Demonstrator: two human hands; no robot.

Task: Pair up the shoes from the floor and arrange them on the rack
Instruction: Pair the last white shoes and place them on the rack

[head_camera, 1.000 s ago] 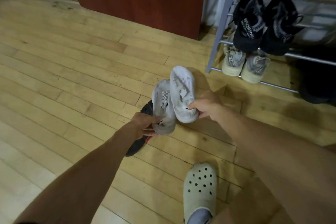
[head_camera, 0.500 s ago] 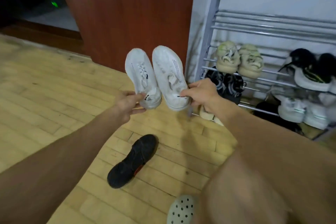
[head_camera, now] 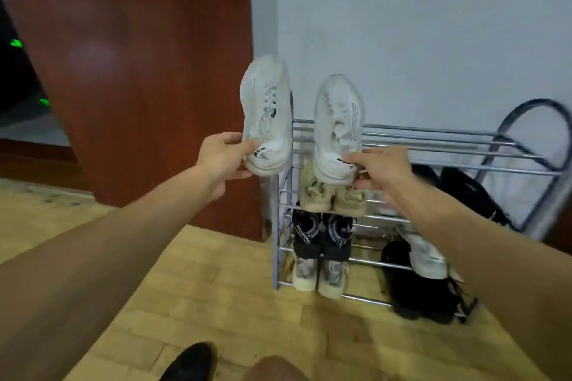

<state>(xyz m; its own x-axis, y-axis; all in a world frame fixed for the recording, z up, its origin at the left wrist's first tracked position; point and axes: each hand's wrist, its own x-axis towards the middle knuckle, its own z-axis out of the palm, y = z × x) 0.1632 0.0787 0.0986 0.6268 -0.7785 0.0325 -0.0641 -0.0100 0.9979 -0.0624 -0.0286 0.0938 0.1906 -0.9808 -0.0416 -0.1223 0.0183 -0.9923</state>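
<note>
I held one white sneaker (head_camera: 267, 116) by its heel, pinched in my left hand (head_camera: 221, 156), beside the rack's (head_camera: 433, 136) left end. My right hand (head_camera: 379, 167) pinched the heel of the second white sneaker (head_camera: 339, 130), toe up, above the top tier's left end. One black shoe (head_camera: 190, 362) lay on the floor (head_camera: 232, 303).

Left hand (head_camera: 221, 158): holds left shoe (head_camera: 266, 114) by heel, left of rack (head_camera: 433, 145)
Right hand (head_camera: 379, 167): holds right shoe (head_camera: 339, 127) before rack top
Door (head_camera: 139, 71): left of rack
Rack: against wall (head_camera: 418, 25)
</note>
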